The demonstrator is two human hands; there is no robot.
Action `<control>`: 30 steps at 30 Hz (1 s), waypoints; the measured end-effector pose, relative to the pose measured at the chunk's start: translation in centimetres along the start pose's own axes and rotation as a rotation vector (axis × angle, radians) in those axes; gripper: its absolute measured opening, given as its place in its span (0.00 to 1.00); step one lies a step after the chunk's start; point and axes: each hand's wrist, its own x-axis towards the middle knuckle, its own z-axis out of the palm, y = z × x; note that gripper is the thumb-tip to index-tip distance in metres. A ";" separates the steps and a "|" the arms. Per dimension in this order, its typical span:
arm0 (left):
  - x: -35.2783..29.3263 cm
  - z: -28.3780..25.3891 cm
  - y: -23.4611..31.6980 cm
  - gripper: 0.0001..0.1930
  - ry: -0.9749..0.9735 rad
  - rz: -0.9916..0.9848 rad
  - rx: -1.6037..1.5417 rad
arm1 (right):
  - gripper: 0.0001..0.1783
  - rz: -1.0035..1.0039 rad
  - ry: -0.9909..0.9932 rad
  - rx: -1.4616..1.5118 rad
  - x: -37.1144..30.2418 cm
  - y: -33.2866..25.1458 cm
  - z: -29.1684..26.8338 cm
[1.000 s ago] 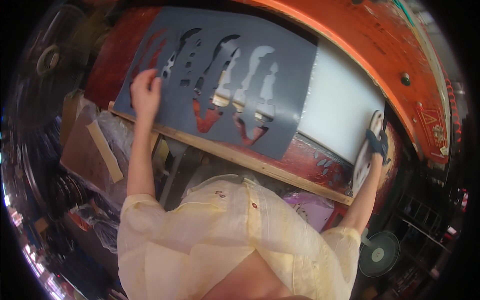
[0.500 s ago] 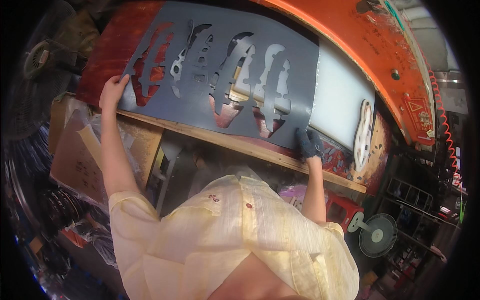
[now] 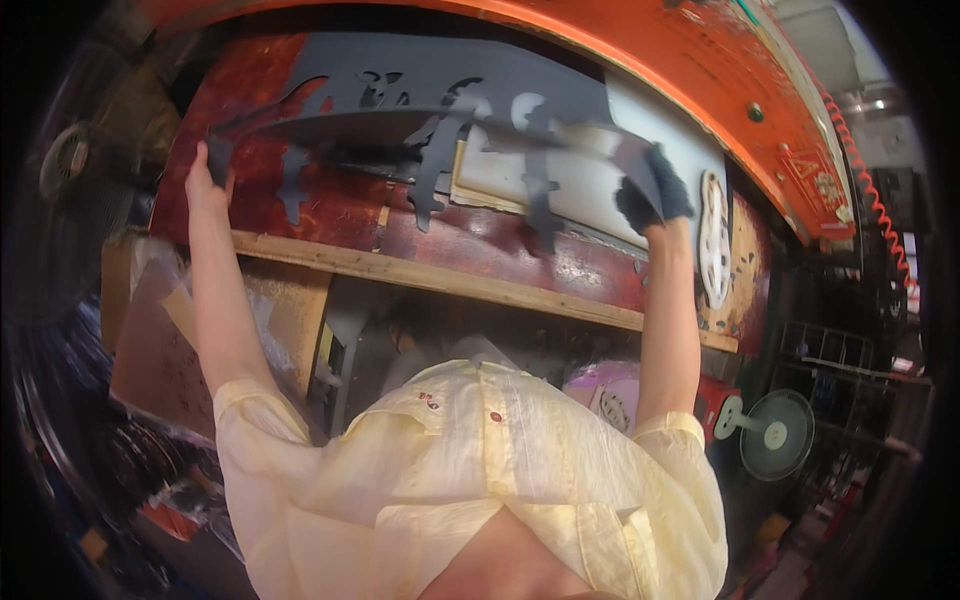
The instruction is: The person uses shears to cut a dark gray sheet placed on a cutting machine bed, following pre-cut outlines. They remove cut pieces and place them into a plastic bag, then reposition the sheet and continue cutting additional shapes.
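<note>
A large dark grey sheet (image 3: pixel 500 55) with several curved cut-outs hangs between my hands, its near edge lifted and folded back over the far part. My bare left hand (image 3: pixel 209 178) grips its left corner, thumb up. On the right, my right hand (image 3: pixel 655 192) in a dark glove is closed round the other corner, which curls up and is blurred by motion. Narrow toothed strips (image 3: pixel 430 190) of the sheet dangle above the red tabletop (image 3: pixel 340 215). Under the sheet lies a white board (image 3: pixel 590 195), partly covered. A pale elongated cutting die (image 3: pixel 713 240) stands to the right of my gloved hand.
An orange machine beam (image 3: pixel 640 60) arches over the far side of the table. A wooden strip (image 3: pixel 420 280) runs along the near edge. Small dark scraps lie at the right end. Cardboard boxes (image 3: pixel 160 340) stand at lower left, a fan (image 3: pixel 778 434) at lower right.
Both hands have raised the sheet's near edge off the table and swung it away from me, the right one further. The red tabletop beneath has come into view.
</note>
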 end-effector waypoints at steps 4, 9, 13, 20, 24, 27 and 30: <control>1.4 -5.3 -2.4 0.18 -0.054 0.379 0.600 | 0.21 0.130 -0.097 0.002 0.4 6.7 -3.4; -7.0 -2.4 -0.3 0.15 0.040 1.495 1.294 | 0.16 0.055 -0.329 -0.124 0.8 15.1 -12.1; -16.7 5.3 -6.7 0.10 -0.838 0.667 0.742 | 0.17 -0.243 0.184 -0.616 -0.4 11.5 -15.2; -31.2 13.3 -16.5 0.09 -1.057 0.137 0.677 | 0.48 -0.362 0.776 -1.504 -0.9 -1.7 -19.6; -40.3 18.9 -24.2 0.11 -1.594 0.943 0.763 | 0.53 -0.224 0.647 -1.514 3.4 -3.6 -24.2; -42.5 21.7 -29.6 0.12 -1.812 1.134 1.120 | 0.52 -0.219 0.475 -1.525 5.6 -4.6 -26.2; -40.5 21.8 -31.6 0.10 -1.754 1.057 1.516 | 0.48 -0.390 0.382 -1.598 5.7 -4.7 -28.6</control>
